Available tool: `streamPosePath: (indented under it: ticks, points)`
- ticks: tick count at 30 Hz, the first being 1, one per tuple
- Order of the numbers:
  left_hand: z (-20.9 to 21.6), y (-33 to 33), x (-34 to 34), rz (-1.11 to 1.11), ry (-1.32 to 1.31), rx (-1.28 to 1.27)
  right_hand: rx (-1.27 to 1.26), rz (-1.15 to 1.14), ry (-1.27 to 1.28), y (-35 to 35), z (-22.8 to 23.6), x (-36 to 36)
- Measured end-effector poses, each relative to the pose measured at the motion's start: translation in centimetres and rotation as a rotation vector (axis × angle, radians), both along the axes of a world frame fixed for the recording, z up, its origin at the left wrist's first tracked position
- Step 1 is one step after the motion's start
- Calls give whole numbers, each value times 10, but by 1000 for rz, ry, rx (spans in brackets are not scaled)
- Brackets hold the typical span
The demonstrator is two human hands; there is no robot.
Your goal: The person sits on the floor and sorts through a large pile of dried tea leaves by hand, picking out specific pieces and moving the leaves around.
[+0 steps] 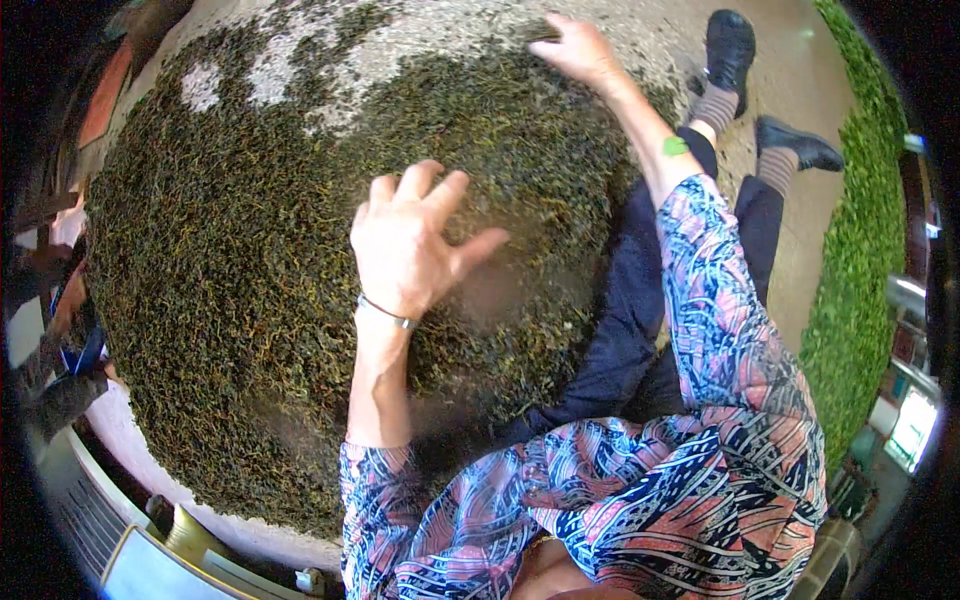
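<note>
A wide layer of dark green, curled tea leaves (pixel 250 230) is spread over a pale round surface (pixel 300 60). My left hand (pixel 410 245) rests palm down on the leaves near the middle, fingers spread, a thin metal bangle on the wrist. My right hand (pixel 575 50) reaches far out to the upper edge of the leaf layer, fingers flat on it. Neither hand grips anything. Both sleeves are patterned pink and blue.
My legs in dark trousers (pixel 640 300), striped socks and black shoes (pixel 730 45) stretch along the right side on the bare floor. A band of bright green fresh leaves (pixel 860 250) runs down the far right. A person (pixel 60 330) sits at the left edge.
</note>
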State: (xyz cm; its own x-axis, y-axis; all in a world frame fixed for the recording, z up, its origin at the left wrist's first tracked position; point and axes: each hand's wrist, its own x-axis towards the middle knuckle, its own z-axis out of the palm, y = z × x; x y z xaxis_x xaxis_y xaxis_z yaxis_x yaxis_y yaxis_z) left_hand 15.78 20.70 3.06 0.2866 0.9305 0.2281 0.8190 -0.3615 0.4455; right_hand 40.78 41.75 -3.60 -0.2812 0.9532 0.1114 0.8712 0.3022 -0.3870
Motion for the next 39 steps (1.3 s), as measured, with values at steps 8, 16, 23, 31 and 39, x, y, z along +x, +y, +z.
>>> streamPosePath:
  ticks: [8, 16, 23, 31, 39]
  points:
    - [-7, 7, -14, 46, 27, -39, -433, -274, -5, -107, -11, 15]
    - [-15, 21, -52, 6, -53, -259, -579, 149, 940, -182, 17, -62]
    - [18, -21, -32, 88, 246, 93, -261, 342, 368, -233, 55, -73]
    - [7, -98, -35, 163, -26, 89, -44, 348, 229, -230, 43, -112]
    - [-20, -58, -75, 216, 3, 287, -93, 325, 120, -231, 23, -109]
